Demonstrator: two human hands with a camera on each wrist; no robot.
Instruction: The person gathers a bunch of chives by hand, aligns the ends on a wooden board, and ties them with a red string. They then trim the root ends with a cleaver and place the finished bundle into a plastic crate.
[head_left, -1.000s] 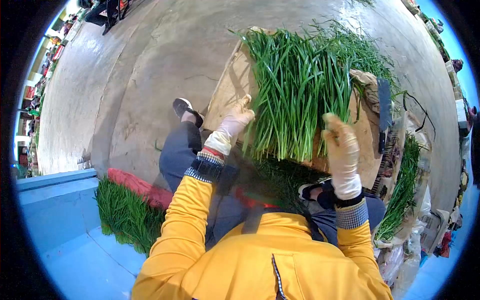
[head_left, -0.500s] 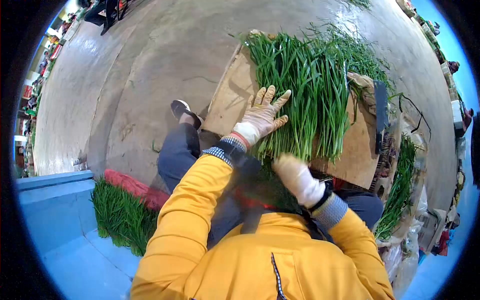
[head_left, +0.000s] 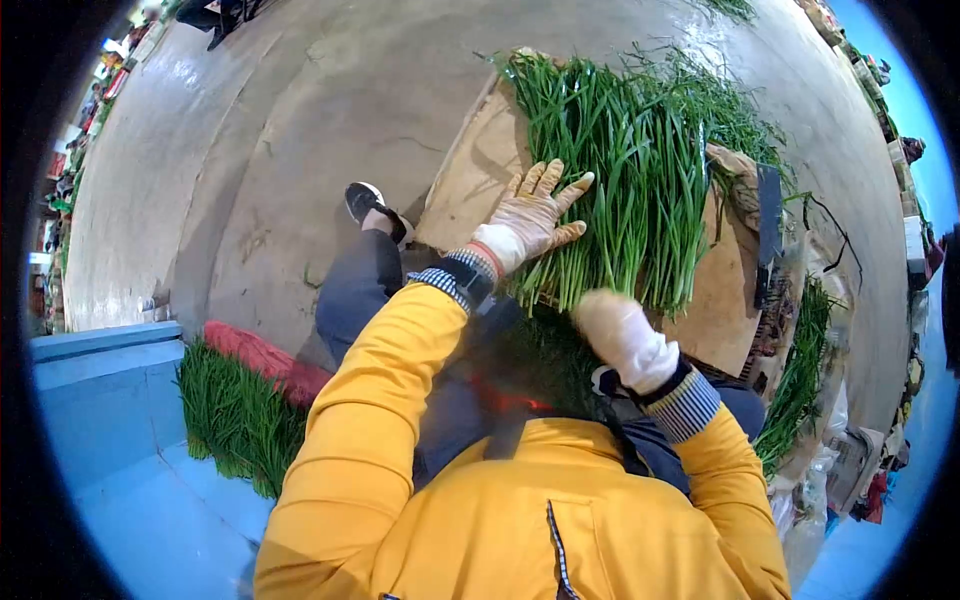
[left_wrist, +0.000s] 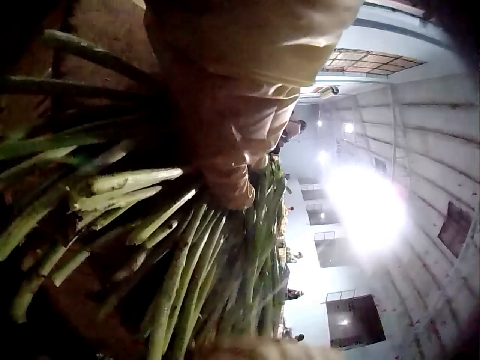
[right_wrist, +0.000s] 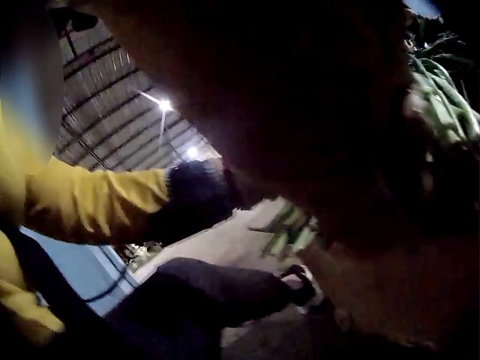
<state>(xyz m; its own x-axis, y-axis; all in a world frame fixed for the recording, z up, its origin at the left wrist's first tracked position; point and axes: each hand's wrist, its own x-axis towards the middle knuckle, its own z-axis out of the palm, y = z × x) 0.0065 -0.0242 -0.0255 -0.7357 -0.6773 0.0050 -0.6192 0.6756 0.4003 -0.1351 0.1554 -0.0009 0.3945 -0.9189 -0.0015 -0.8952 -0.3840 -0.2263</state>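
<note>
Long green stalks (head_left: 625, 170) lie side by side on a wooden board (head_left: 472, 165), cut ends toward the person. The gloved left hand (head_left: 532, 218) rests spread on the left edge of the bundle near those ends. At the lower ends, the gloved right hand (head_left: 622, 335) is blurred, its fingers bent down beside the stalks; whether it holds any is hidden. In the left wrist view, pale stalk ends (left_wrist: 124, 187) fan out beneath the left hand (left_wrist: 232, 127). The right wrist view is mostly dark, with some stalk ends (right_wrist: 289, 231) showing.
A dark flat blade-like tool (head_left: 768, 230) lies at the board's right side, by crumpled brown cloth (head_left: 735, 170). More greens (head_left: 800, 370) fill a container at right. Another bundle (head_left: 235, 420) with red cloth (head_left: 265, 362) sits on the blue ledge (head_left: 110, 390) at left.
The left hand has come from the board's left side onto the stalks and spread its fingers. The right hand has moved down and left to the stalk ends.
</note>
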